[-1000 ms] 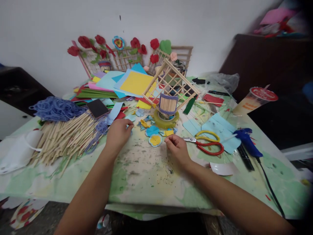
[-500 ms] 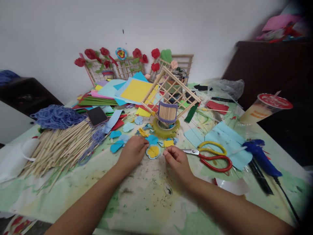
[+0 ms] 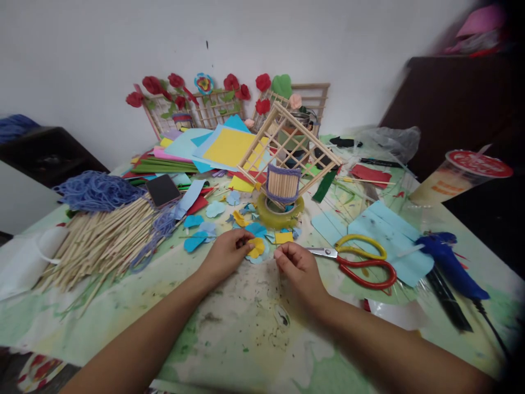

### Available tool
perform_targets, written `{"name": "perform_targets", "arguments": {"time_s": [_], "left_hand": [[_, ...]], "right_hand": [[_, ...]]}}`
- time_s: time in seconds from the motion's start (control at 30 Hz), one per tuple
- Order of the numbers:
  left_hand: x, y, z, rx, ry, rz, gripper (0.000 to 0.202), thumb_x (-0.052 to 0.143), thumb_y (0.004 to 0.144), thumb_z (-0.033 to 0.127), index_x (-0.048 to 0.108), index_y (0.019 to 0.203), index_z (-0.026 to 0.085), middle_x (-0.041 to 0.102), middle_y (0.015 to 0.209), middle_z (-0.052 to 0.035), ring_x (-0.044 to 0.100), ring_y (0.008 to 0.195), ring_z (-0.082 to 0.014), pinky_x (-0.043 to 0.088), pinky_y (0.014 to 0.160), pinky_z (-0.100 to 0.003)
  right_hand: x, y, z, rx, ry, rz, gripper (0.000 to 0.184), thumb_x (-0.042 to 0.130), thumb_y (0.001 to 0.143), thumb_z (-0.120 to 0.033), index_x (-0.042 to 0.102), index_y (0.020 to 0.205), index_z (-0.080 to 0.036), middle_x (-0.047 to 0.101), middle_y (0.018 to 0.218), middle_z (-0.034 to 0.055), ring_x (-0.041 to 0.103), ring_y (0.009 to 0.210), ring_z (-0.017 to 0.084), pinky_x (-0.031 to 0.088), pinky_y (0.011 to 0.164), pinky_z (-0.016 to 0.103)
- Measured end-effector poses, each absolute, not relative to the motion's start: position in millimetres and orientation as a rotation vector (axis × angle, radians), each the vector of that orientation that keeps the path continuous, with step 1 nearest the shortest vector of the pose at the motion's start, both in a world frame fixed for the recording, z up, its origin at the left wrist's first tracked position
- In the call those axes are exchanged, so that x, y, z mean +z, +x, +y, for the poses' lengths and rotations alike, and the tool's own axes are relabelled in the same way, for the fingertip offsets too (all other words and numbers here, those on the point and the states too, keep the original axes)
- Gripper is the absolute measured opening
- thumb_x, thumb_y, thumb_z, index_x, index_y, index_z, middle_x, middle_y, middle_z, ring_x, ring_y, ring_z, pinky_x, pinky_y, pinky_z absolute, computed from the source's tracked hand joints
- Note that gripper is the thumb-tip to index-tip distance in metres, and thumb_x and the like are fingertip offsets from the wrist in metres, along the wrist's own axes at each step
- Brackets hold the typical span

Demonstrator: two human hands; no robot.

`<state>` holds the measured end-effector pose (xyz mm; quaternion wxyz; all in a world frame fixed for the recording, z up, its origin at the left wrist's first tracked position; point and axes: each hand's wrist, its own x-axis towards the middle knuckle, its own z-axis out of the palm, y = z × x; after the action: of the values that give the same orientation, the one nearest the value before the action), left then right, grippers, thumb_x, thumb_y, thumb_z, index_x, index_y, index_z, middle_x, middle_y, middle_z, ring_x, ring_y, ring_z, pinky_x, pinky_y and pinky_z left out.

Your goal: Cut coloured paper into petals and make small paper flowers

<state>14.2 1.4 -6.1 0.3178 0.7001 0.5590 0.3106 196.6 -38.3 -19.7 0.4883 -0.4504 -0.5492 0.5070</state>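
The fingertips of my left hand (image 3: 227, 253) are closed on the edge of a yellow paper flower (image 3: 256, 247), which looks slightly tilted. Under it lies a larger pale blue paper flower (image 3: 259, 259). To the right, my right hand (image 3: 298, 268) is held in a pinch just beside the flowers; whatever is between its fingertips is too small to make out. Scissors (image 3: 337, 254) with one yellow and one red handle lie right of that hand. Bright blue petal pieces (image 3: 195, 241) and a small yellow paper piece (image 3: 284, 237) are close by.
A stick lattice (image 3: 283, 178) leans upright on a tape roll (image 3: 287, 217). Bamboo sticks (image 3: 110, 241), blue yarn (image 3: 96, 190) and a phone (image 3: 163, 191) occupy the left. On the right are a blue glue gun (image 3: 453, 265), blue paper (image 3: 381, 235) and a tilted drink cup (image 3: 455, 178).
My left fingertips have moved right onto the yellow flower, which now looks tilted and partly covered. My right hand keeps its pinch in nearly the same place. The view has shifted slightly.
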Motion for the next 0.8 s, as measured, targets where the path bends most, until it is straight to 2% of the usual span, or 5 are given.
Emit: {"name": "perform_targets", "arguments": {"time_s": [0.23, 0.5, 0.63, 0.8], "left_hand": [[-0.5, 5.2, 3.7, 0.928, 1.765, 1.522, 0.016, 0.062, 0.074, 0.025, 0.069, 0.086, 0.020, 0.069, 0.078, -0.0037, 0.060, 0.070, -0.0190, 0.042, 0.065, -0.027], [4.1, -3.9, 9.3, 0.986, 1.846, 1.676, 0.019, 0.060, 0.074, 0.025, 0.068, 0.090, 0.018, 0.067, 0.077, -0.0034, 0.056, 0.065, -0.0164, 0.041, 0.062, -0.026], [9.9, -17.7, 16.7, 1.143, 1.769, 1.744, 0.024, 0.061, 0.074, 0.029, 0.067, 0.093, 0.016, 0.067, 0.077, -0.0036, 0.054, 0.063, -0.0151, 0.041, 0.060, -0.025], [7.2, -30.6, 26.4, 1.332, 1.508, 1.654, 0.033, 0.065, 0.069, 0.035, 0.065, 0.095, 0.014, 0.067, 0.082, -0.0045, 0.058, 0.067, -0.0151, 0.045, 0.064, -0.025]], "right_hand": [[-19.3, 196.9, -37.9, 1.226, -1.111, -1.357, 0.025, 0.054, 0.080, -0.038, 0.048, 0.065, -0.020, 0.040, 0.058, -0.0041, 0.036, 0.054, 0.011, 0.031, 0.050, 0.022], [-16.4, 196.0, -43.2, 1.197, -1.068, -1.564, 0.020, 0.051, 0.082, -0.032, 0.049, 0.065, -0.020, 0.044, 0.059, -0.0032, 0.040, 0.056, 0.011, 0.032, 0.052, 0.023], [-15.0, 196.0, -47.2, 1.131, -1.006, -1.862, 0.024, 0.049, 0.083, -0.031, 0.047, 0.062, -0.019, 0.044, 0.057, -0.0034, 0.040, 0.055, 0.011, 0.030, 0.053, 0.023], [-12.4, 195.3, -49.0, 1.048, -1.017, -2.057, 0.027, 0.048, 0.084, -0.031, 0.044, 0.060, -0.019, 0.044, 0.058, -0.0027, 0.041, 0.056, 0.011, 0.029, 0.054, 0.023]]}}
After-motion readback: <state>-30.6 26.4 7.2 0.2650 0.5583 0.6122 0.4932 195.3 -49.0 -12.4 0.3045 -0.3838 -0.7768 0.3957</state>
